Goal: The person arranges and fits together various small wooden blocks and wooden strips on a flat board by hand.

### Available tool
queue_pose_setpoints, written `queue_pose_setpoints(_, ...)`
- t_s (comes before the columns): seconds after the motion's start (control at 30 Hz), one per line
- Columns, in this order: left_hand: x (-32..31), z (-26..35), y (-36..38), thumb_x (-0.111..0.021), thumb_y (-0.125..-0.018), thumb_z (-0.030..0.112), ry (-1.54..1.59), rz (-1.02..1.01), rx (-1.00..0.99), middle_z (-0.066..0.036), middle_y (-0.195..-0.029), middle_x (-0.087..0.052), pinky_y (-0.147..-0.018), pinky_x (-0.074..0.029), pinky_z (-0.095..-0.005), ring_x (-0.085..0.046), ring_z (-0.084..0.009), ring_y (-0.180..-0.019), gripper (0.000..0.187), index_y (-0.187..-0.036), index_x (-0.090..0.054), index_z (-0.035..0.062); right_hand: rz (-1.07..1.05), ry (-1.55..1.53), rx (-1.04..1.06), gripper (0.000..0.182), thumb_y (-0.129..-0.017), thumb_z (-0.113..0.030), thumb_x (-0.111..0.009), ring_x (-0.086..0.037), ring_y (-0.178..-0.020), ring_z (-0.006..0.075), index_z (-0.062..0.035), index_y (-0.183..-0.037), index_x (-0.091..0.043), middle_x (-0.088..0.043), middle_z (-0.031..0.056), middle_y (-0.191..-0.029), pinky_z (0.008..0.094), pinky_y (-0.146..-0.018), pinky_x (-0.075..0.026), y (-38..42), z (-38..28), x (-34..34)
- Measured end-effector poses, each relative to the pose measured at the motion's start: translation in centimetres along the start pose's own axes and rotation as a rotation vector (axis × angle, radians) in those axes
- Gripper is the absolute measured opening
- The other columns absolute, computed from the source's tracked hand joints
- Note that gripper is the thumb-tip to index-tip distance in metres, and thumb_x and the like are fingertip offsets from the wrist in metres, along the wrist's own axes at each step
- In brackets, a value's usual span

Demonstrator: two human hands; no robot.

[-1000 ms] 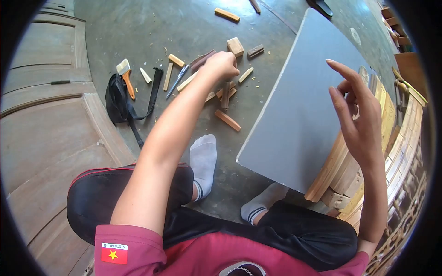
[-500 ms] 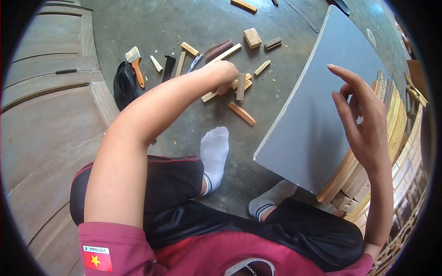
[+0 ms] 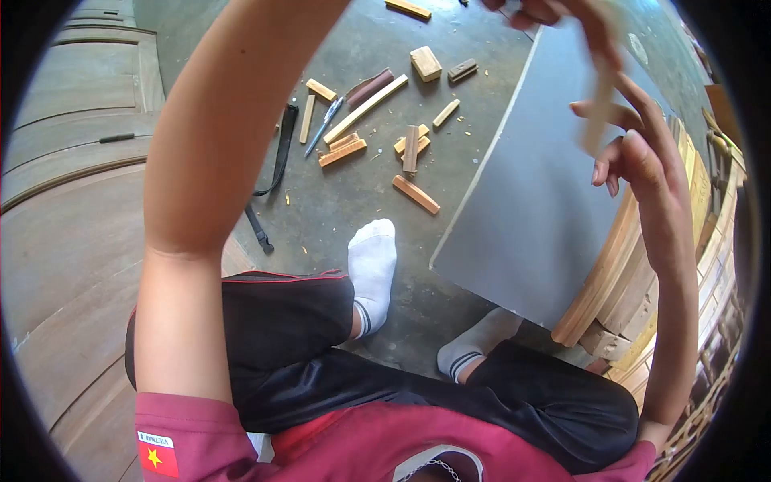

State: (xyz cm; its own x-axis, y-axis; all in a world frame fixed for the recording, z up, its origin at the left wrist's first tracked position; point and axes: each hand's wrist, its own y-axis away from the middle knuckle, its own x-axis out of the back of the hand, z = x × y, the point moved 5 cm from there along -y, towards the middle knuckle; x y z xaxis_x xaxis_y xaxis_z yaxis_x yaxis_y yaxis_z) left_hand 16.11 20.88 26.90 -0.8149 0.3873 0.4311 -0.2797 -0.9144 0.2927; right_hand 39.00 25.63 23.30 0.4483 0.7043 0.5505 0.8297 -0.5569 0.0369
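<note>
My left hand is at the top edge, partly cut off, its fingers closed on a narrow wooden strip that is blurred by motion. The strip hangs down beside my right hand, which is raised over the grey board with its fingers curved and apart, holding nothing. On the floor between the arms lie several small wood pieces: a long strip, a small crossed stack, a reddish piece and a pale block. A blue pen lies among them.
Wooden door panels lie along the left. A black strap is on the floor near my left arm. Stacked wood lengths stand at the right by the board. My socked feet are below the pieces.
My left hand has moved from the floor pieces up and right towards my right hand, now with a wooden strip in it. The right hand's fingers have shifted slightly.
</note>
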Motion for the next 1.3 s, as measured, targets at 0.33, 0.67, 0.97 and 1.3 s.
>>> queue_pose_setpoints(0.33, -6.8, 2.6, -6.4, -0.072, -0.103, 0.029, 0.644, 0.347, -0.201, -0.004, -0.085, -0.072, -0.054, -0.053, -0.0213, -0.067, -0.0072, -0.067, 0.030, -0.116, -0.072, 0.0023, 0.009, -0.177, -0.053, 0.033, -0.108, -0.023, -0.059, -0.065, -0.077, 0.0074, -0.0028, -0.132, -0.067, -0.073, 0.0075, -0.100, 0.0223, -0.066, -0.052, 0.4, 0.4, 7.1)
queue_pose_setpoints(0.67, -10.4, -3.1, -7.5, -0.070, -0.103, 0.029, 0.555, 0.694, -0.183, -0.002, -0.088, -0.069, -0.063, -0.049, -0.0212, -0.062, -0.0056, -0.072, 0.026, -0.107, -0.076, 0.0041, -0.114, -0.034, -0.231, 0.039, -0.107, -0.038, -0.061, -0.067, -0.094, 0.0108, -0.0096, -0.134, -0.067, -0.066, 0.0041, -0.103, 0.0247, -0.077, -0.055, 3.0, 2.3, 5.1)
queue_pose_setpoints(0.97, -13.0, -2.7, -7.6, -0.072, -0.101, 0.026, 0.240, 0.718, -0.200, -0.002, -0.078, -0.069, -0.067, -0.049, -0.0259, -0.063, -0.0082, -0.074, 0.027, -0.100, -0.073, -0.0008, -0.186, 0.467, 0.210, 0.015, -0.088, -0.007, -0.075, -0.072, -0.093, 0.0323, -0.0036, -0.101, -0.068, -0.069, 0.0142, -0.099, 0.0416, -0.082, -0.058, 4.5, -0.6, 2.8)
queue_pose_setpoints(1.3, 2.1, -12.8, -3.6, -0.072, -0.099, 0.031, 0.106, 0.451, 0.313, -0.007, -0.095, -0.076, -0.064, -0.057, -0.0286, -0.072, -0.0125, -0.076, 0.033, -0.111, -0.072, -0.0001, -0.194, 0.658, 0.233, 0.041, -0.084, -0.011, -0.080, -0.070, -0.087, 0.0308, -0.0076, -0.122, -0.065, -0.071, 0.0122, -0.088, 0.0413, -0.083, -0.053, 5.2, -0.3, 0.4)
